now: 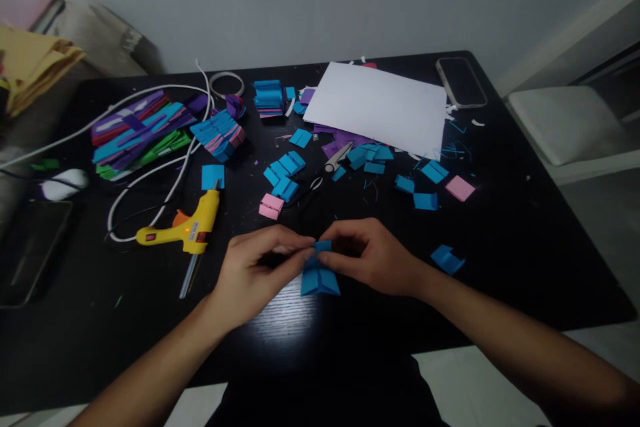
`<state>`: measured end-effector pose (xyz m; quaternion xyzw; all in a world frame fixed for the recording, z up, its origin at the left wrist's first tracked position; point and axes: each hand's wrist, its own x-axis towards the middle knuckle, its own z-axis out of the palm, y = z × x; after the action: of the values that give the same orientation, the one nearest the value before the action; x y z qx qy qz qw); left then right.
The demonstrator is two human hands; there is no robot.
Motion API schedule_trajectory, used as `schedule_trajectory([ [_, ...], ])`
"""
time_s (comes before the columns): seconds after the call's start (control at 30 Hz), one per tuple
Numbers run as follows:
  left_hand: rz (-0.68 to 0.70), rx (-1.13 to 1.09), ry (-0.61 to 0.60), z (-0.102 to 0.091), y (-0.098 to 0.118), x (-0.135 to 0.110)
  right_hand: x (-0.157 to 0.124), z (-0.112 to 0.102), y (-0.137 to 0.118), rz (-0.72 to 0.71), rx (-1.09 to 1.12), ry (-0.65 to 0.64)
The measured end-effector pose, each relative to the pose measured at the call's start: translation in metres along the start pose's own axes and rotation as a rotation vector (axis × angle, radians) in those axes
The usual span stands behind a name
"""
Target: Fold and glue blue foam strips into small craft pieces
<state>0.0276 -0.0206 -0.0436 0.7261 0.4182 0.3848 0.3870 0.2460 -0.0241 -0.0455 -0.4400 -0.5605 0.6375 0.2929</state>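
The black desk (525,260) carries its clutter across the far half. The near edge and right corner lie bare, giving open room for moving. A white sheet (380,107) lies toward the far right corner, seemingly pushed back out of the way. Stacked paper folds (140,130) sit at the far left. The glue gun (185,227) rests left of centre, within reach. Near the front edge, the left hand (255,273) and right hand (373,257) pinch shut on the top of a blue folded paper (319,277), so its lower flaps spread free.
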Motion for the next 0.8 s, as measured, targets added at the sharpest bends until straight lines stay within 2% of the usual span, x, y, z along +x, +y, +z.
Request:
schedule_trajectory([
  [0.17,-0.128,-0.117,-0.147,-0.005,0.001,0.004,-0.001,-0.002,0.0,-0.021,-0.052,0.006],
  [0.27,-0.186,-0.094,-0.274,-0.007,-0.001,0.004,-0.001,-0.003,0.0,-0.004,-0.069,-0.008],
  [0.37,-0.225,-0.097,-0.345,-0.006,-0.001,0.003,-0.001,-0.003,0.0,0.007,-0.069,-0.04],
  [0.57,-0.316,-0.138,-0.386,-0.008,0.003,0.005,-0.001,-0.002,-0.002,0.05,-0.027,-0.059],
  [0.8,-0.391,-0.192,-0.245,-0.022,-0.007,0.01,0.002,-0.008,0.001,0.045,0.03,0.015],
])
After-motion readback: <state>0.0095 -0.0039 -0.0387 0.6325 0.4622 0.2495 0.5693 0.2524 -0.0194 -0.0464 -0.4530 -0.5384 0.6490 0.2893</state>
